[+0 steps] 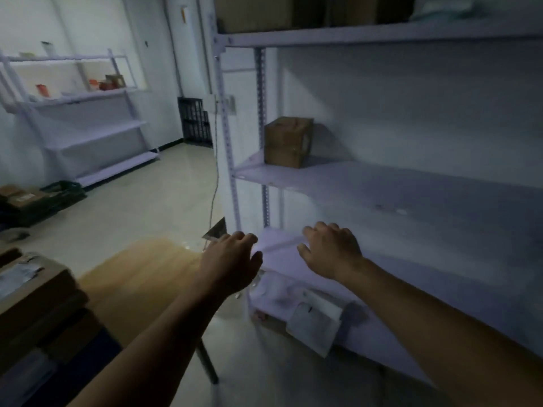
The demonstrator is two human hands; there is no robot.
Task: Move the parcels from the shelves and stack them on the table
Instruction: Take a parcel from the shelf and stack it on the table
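A brown cardboard parcel (288, 141) stands at the left end of the middle shelf (367, 189) of a white metal rack. More brown boxes (255, 13) sit on the top shelf. My left hand (232, 259) and my right hand (330, 251) are both stretched forward with fingers apart, holding nothing, well below the parcel and near the left corner of a lower shelf (282, 245). A wooden table (141, 277) lies at lower left, with stacked brown parcels (35, 292) at its near left end.
A white packet (314, 324) lies on the bottom shelf under my right hand. A second white rack (88, 113) stands against the far left wall. Dark crates with boxes (38, 201) sit on the floor, and a black crate (195, 121) leans in the corner.
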